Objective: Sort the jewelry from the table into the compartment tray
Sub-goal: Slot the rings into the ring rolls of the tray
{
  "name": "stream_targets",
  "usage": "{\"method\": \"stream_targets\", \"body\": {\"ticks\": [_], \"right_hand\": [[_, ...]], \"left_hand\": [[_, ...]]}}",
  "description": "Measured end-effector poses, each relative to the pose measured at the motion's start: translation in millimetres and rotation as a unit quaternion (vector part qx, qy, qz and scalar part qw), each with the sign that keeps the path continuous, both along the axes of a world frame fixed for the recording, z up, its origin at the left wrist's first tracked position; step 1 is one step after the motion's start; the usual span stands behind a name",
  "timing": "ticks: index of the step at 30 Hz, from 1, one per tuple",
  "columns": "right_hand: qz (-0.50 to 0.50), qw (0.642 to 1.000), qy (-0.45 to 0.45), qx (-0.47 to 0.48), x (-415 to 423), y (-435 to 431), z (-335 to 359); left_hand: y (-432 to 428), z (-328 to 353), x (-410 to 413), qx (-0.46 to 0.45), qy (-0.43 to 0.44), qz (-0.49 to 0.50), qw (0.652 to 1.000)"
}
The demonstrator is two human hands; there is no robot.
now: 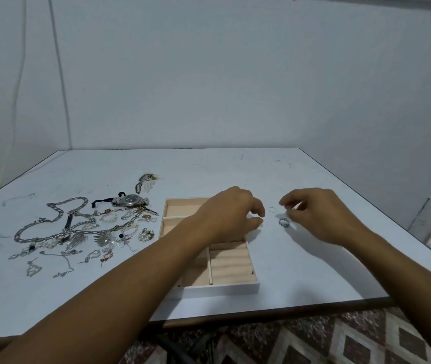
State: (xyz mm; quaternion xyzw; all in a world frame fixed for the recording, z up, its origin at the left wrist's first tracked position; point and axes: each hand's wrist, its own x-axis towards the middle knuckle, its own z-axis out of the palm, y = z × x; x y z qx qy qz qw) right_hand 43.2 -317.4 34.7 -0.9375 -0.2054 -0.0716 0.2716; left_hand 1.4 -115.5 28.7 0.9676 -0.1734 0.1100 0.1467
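Note:
A compartment tray (pixel 235 290) with white walls and pink lining sits near the table's front edge; its visible compartments hold nothing. My left forearm crosses over it. My left hand (pixel 231 214) is at the tray's far right corner, its curled fingertips down at the table; I cannot tell whether they pinch anything. A thin wire ring (pixel 272 209) and a chunky silver ring (pixel 284 222) lie on the table right of the tray. Just right of both rings hovers my right hand (pixel 319 214), thumb and forefinger loosely curled and apart, with nothing visible between them.
A pile of jewelry lies left of the tray: a heavy chain necklace (pixel 51 222), a wristwatch (pixel 130 200), a pearl cluster (pixel 146 235), several earrings and pendants. The white table (pixel 301 271) ends at a dark front edge; a wall stands behind it.

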Motion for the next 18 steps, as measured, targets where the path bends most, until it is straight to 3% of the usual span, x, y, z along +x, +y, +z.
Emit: {"method": "stream_targets", "body": {"ticks": [6, 18], "right_hand": [[-0.062, 0.998, 0.028, -0.006, 33.8, -21.2, -4.2], [-0.069, 0.995, 0.052, -0.054, 46.4, -17.9, -21.5]], "left_hand": [[-33.1, -5.0, 23.5, 0.042, 0.014, -0.016, 0.999], [-53.0, -18.5, 39.5, 0.040, 0.029, -0.008, 0.999]]}}
